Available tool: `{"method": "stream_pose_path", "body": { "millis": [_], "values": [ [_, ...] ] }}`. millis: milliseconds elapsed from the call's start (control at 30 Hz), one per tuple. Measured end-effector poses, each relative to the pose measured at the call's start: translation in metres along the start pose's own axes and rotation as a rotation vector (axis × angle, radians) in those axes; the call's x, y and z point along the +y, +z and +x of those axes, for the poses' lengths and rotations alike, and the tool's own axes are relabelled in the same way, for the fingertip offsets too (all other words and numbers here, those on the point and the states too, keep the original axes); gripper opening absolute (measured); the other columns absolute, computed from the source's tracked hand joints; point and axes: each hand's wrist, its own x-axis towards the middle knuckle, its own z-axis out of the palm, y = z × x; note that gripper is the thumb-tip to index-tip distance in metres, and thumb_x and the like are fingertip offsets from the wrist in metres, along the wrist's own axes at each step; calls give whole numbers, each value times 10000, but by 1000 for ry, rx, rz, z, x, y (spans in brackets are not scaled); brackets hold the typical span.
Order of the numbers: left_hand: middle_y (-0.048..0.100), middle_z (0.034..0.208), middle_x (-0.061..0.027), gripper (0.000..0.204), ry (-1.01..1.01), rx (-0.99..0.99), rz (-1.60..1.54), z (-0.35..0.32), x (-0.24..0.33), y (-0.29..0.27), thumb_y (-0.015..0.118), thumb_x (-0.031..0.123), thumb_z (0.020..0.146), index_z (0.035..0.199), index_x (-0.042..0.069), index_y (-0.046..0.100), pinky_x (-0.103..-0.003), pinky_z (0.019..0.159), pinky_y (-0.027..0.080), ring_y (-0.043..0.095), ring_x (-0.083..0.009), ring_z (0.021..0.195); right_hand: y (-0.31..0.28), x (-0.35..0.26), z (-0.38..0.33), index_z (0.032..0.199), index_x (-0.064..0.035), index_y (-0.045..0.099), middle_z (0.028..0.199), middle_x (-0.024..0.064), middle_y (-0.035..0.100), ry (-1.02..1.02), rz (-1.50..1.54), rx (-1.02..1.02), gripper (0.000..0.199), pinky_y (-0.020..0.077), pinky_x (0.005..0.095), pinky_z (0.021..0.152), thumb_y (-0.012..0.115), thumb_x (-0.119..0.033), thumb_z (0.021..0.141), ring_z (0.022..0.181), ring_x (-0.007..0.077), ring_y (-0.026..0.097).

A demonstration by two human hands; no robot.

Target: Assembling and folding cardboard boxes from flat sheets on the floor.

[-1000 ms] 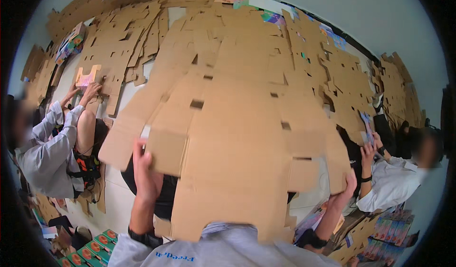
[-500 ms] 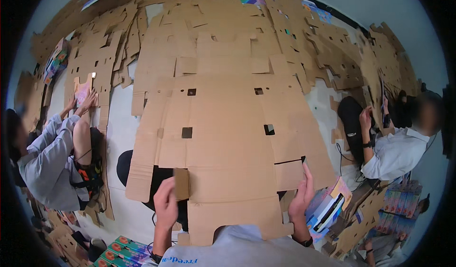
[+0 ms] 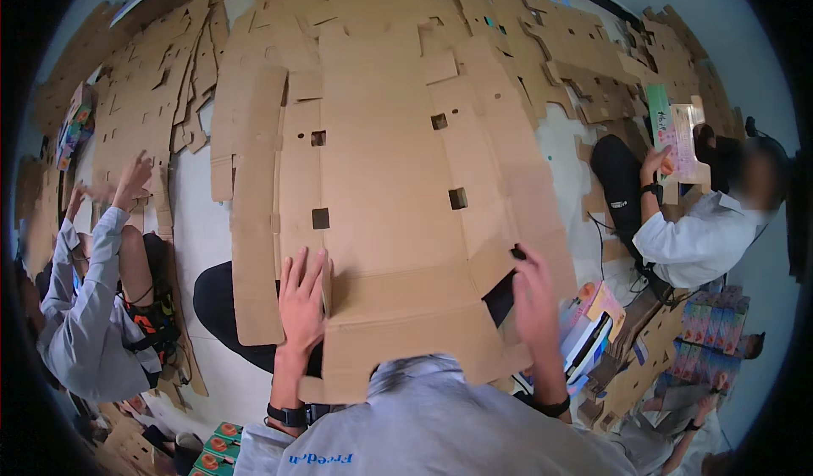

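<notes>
A large brown cardboard blank (image 3: pixel 385 196) with square holes and creased flaps lies before me, its near end reaching my shirt. My left hand (image 3: pixel 302 302) rests on its near left part, fingers stretched upward beside a small raised flap (image 3: pixel 328 283). On the near right, my right hand (image 3: pixel 537 302) is slightly blurred; its fingers are extended at the right side flap, by a dark gap (image 3: pixel 501 298) in the board. The near panel (image 3: pixel 406 328) tilts up along a crease, and the left side panel (image 3: pixel 257 264) stands partly folded. Neither hand grips the board.
More flat cardboard pieces (image 3: pixel 152 69) cover the floor ahead. One person (image 3: pixel 93 290) sits at left; another (image 3: pixel 699 247) at right handles a colourful printed piece (image 3: pixel 677 141). Printed boxes stand near my right arm (image 3: pixel 593 332) and at lower left (image 3: pixel 218 451).
My left hand has moved up and flattened out by the small flap. The near panel and side panels have folded up more. The person at right now holds a colourful piece facing up.
</notes>
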Motion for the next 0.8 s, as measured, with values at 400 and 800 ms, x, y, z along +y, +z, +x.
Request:
{"method": "stream_pose_path", "body": {
  "millis": [400,800],
  "values": [
    [594,1544,-100,438,-6,59,26,-1,-11,14,654,180,915,1297,-33,690,-624,1266,316,442,-411,1514,-75,47,23,1374,10,665,1492,135,587,273,586,-120,434,544,364,1052,639,76,946,1378,226,587],
    [677,1319,-161,437,-126,58,-64,-6,-13,5,700,217,911,1299,16,694,-624,1298,258,446,-401,1515,-26,33,84,946,23,624,924,146,657,7,-304,-49,223,472,403,676,769,-146,940,787,305,617]
  ]
}}
